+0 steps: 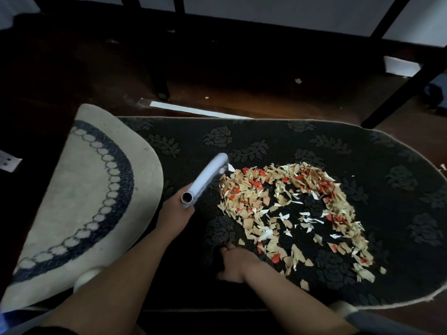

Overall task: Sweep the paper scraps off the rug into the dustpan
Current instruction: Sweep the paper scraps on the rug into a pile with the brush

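Note:
A pile of tan, red and white paper scraps (pixel 290 209) lies in a curved heap on the dark rug (pixel 399 238) with a raised rose pattern. My left hand (pixel 176 213) grips the near end of a pale, hollow tube handle (pixel 208 177). The handle slants away from me, and its far end meets the left edge of the scraps. Whatever is attached at that end is hidden in the dark. My right hand (pixel 234 262) rests on the rug at the pile's near left edge with its fingers bent down. I cannot make out a dustpan.
A cream rug (pixel 79 201) with a dark blue ring pattern lies folded over the left end of the dark rug. Black furniture legs (pixel 399 88) (pixel 159 68) stand on the wooden floor beyond. A white strip (pixel 193 110) and some stray scraps (pixel 298 81) lie on that floor.

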`<state>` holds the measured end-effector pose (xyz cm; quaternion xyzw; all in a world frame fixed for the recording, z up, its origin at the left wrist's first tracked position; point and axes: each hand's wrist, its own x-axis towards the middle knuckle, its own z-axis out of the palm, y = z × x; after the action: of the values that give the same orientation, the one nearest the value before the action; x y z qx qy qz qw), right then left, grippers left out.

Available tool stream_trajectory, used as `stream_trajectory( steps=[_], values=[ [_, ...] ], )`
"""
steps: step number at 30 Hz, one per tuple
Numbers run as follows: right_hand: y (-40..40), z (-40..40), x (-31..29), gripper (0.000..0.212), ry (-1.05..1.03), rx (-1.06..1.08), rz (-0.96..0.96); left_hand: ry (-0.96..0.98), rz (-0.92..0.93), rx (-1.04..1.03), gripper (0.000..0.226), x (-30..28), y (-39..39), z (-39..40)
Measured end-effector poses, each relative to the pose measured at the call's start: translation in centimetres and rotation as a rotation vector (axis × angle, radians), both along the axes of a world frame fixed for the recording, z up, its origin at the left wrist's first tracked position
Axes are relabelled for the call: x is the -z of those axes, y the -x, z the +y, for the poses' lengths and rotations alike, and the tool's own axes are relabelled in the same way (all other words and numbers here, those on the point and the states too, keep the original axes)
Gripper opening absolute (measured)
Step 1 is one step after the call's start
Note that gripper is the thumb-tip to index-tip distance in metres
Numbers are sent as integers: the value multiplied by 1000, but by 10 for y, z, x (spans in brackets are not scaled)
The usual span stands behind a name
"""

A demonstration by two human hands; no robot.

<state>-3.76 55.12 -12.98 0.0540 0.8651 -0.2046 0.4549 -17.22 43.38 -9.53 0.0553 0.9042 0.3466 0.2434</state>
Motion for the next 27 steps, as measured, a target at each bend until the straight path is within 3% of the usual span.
stream_trajectory(
  steps=[6, 10, 15, 20, 24, 27],
  values=[
    [0, -1, 4, 78, -5, -54, 18, -11, 140, -121, 55, -11, 14, -5],
    [0, 2, 7, 78, 9, -67, -9, 2, 101, -237, 53, -10, 19, 15],
    [2, 3, 9, 78, -5, -82, -15, -25, -57, -83, 51, -8, 1, 41],
    [3, 4, 12, 80, -11, -85, -22, -40, -10, 20, 49, -16, -8, 27],
    [1, 3, 13, 81, -5, -85, -19, -10, 139, -141, 54, -21, -6, 12],
    [1, 3, 13, 80, 1, -84, -17, 50, 126, -298, 51, -19, 0, 2]
  ],
)
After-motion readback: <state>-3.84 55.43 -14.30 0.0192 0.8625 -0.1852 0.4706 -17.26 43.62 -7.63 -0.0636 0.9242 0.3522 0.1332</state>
